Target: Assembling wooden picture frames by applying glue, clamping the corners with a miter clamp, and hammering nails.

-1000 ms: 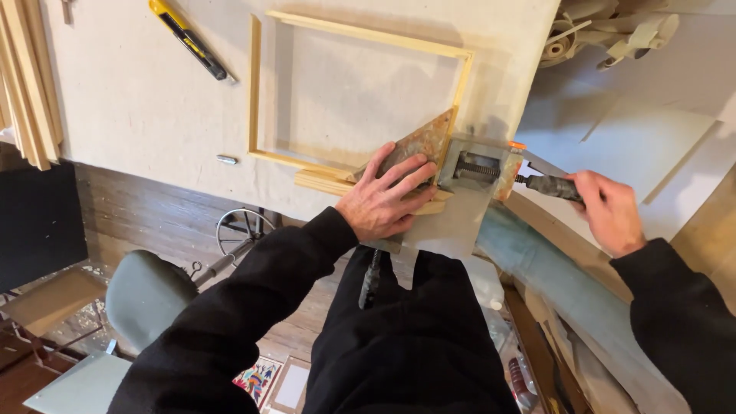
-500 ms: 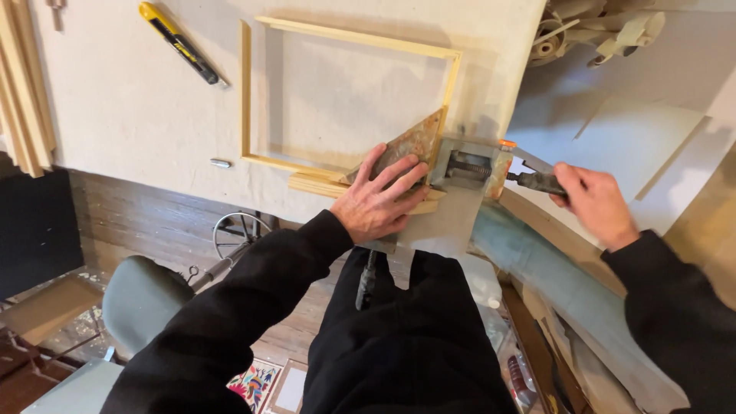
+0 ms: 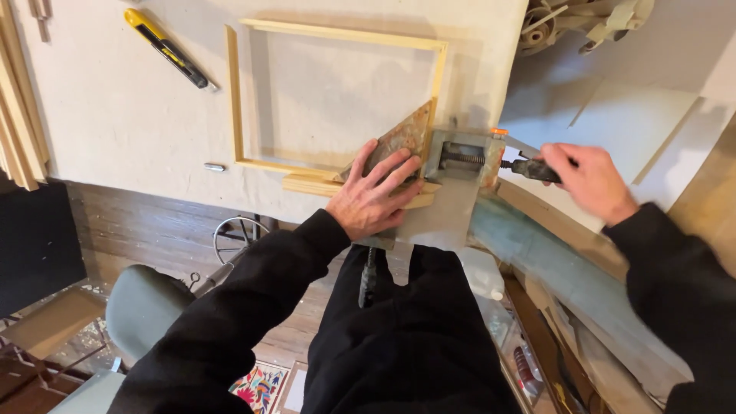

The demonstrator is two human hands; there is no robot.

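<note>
A light wooden frame [image 3: 239,92] lies flat on the pale worktable [image 3: 115,115]. Its near right corner sits in a metal corner clamp [image 3: 458,159] with a worn triangular plate [image 3: 402,138]. My left hand [image 3: 376,192] presses flat on that plate and the frame corner, fingers spread. To the right, my right hand [image 3: 589,180] is closed around the dark handle [image 3: 529,169] of the clamp's screw. A short wooden block [image 3: 310,185] lies under the frame's near rail, by my left thumb.
A yellow and black utility knife [image 3: 165,47] lies at the table's far left. Wooden strips [image 3: 19,115] are stacked along the left edge. A small metal piece [image 3: 215,166] rests near the frame. A grey chair [image 3: 142,307] stands below the table, and a machine [image 3: 583,23] sits top right.
My right hand has stayed on the clamp handle and turned on it a little. My left hand keeps pressing the corner. The view has shifted slightly.
</note>
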